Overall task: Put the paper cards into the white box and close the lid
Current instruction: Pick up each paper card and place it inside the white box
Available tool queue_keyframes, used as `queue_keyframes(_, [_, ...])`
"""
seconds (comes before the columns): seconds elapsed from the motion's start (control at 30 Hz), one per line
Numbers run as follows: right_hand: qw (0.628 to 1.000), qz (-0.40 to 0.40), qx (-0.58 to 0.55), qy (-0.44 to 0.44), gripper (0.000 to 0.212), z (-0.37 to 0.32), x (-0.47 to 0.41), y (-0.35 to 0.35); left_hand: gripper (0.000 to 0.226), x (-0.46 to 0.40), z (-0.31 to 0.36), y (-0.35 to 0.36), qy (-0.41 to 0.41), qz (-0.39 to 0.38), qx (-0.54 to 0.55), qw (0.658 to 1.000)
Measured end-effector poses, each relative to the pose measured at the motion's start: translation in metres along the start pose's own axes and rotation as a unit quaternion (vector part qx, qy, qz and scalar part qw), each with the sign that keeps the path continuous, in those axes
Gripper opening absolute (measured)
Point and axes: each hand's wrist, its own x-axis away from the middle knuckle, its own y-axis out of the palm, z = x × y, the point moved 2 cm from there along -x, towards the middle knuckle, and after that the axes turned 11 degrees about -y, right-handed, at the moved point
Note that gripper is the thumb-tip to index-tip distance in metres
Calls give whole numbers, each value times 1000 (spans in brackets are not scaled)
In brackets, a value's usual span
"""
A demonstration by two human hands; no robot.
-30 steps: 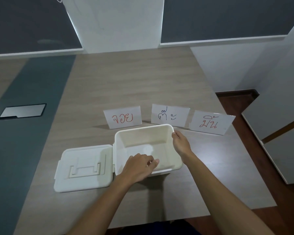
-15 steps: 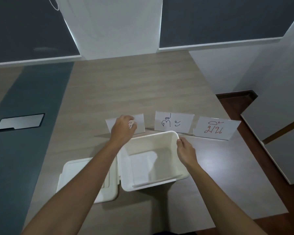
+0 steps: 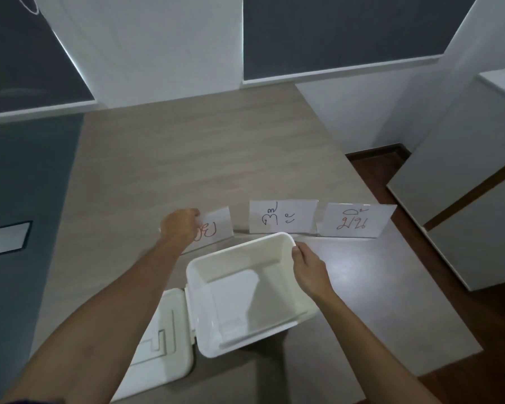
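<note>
Wood table [image 3: 216,158]; white box [image 3: 245,290] open, right hand [image 3: 311,271] gripping rim; left hand [image 3: 181,227] pinching card [image 3: 215,225].

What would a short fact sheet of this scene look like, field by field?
box: white, open, nothing in it
lid: swung flat to the box's left
left hand: fingers on the left card
right hand: gripping the box's far right rim
middle card: standing, untouched
right card: standing, untouched
table: light wood
cards in box: none
</note>
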Motion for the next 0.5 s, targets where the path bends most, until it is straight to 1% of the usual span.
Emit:
queue_keyframes(0.07, [1000, 0, 4, -2, 32, -1, 0, 0, 33, 6, 7, -10, 18, 35, -3, 999])
queue_keyframes(0.17, [1000, -2, 3, -4, 31, -1, 1, 0, 29, 26, 21, -40, 58, 120, 18, 991])
queue_keyframes(0.33, [1000, -2, -5, -11, 31, -2, 2, -1, 20, 95, 46, -94, 119, 246, 71, 959])
queue_keyframes(0.43, [1000, -4, -3, -14, 33, -1, 2, -1, 15, 146, 54, -103, 156, 273, 101, 944])
queue_keyframes(0.5, [1000, -4, 1, -26, 35, 0, 2, -1, 13, 175, 58, -95, 176, 276, 95, 940])
